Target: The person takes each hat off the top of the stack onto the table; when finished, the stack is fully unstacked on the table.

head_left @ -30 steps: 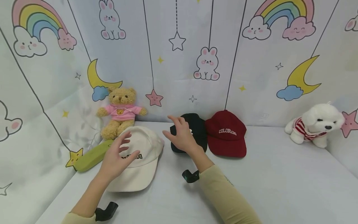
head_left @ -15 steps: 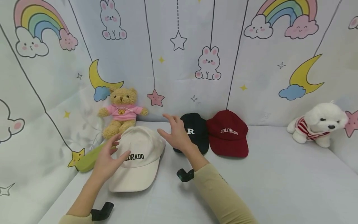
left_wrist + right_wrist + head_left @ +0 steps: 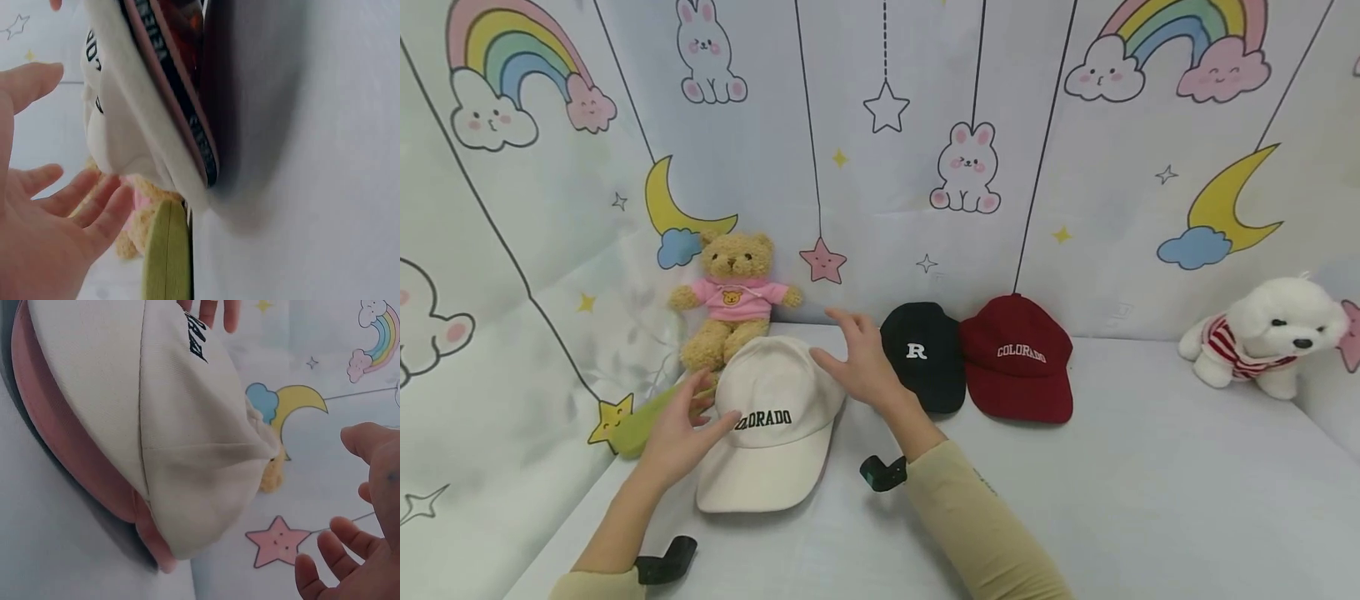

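A cream cap [image 3: 771, 417] with dark COLORADO lettering lies on the table, brim toward me. My left hand [image 3: 681, 429] is at its left side, thumb and fingers spread, covering the first letter in the head view. In the left wrist view those fingers [image 3: 87, 200] look loosely extended and hold nothing. Just off the crown's right side is my right hand [image 3: 867, 362], its fingers apart. The right wrist view shows a gap between the cream crown [image 3: 200, 444] and the right hand [image 3: 350, 562]. Neither hand clearly touches the cap.
A black cap [image 3: 928, 367] with an R and a dark red cap [image 3: 1018, 367] sit side by side at the back. Behind the cream cap are a teddy bear [image 3: 733, 292] and a long green object [image 3: 643, 421]. A white plush dog [image 3: 1262, 333] stands far right.
My right hand has moved left from in front of the black cap to the cream cap's right side, uncovering the R. The left hand has shifted slightly left and down. The view has turned slightly left.
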The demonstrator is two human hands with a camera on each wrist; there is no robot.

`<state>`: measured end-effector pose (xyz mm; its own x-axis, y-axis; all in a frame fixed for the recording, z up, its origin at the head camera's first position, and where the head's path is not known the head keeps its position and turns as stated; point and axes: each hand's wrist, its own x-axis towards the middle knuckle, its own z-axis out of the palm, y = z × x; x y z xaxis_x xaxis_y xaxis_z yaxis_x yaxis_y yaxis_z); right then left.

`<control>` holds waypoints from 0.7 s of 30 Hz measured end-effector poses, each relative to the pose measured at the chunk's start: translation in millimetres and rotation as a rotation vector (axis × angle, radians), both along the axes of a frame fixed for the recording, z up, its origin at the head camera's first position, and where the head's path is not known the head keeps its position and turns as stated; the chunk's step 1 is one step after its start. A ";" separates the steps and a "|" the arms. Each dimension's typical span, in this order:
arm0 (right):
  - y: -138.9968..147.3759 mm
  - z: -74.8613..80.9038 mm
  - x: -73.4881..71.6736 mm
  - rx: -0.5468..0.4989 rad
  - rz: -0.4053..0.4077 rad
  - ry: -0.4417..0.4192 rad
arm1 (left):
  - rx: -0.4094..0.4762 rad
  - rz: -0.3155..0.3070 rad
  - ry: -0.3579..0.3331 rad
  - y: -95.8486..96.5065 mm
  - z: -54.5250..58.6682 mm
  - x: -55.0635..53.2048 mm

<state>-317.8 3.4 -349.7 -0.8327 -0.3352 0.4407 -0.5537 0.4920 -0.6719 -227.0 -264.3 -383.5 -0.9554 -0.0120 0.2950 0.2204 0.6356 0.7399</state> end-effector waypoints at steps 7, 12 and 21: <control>-8.9 -4.4 -1.6 -0.038 0.023 -0.046 | -0.046 -0.031 -0.105 -7.2 -3.4 2.6; -14.0 -8.3 -1.6 -0.074 0.030 -0.077 | -0.050 -0.040 -0.201 -12.4 -5.3 4.3; -21.4 -15.1 -0.6 -0.101 0.040 -0.136 | -0.052 -0.045 -0.321 -16.2 -5.6 4.4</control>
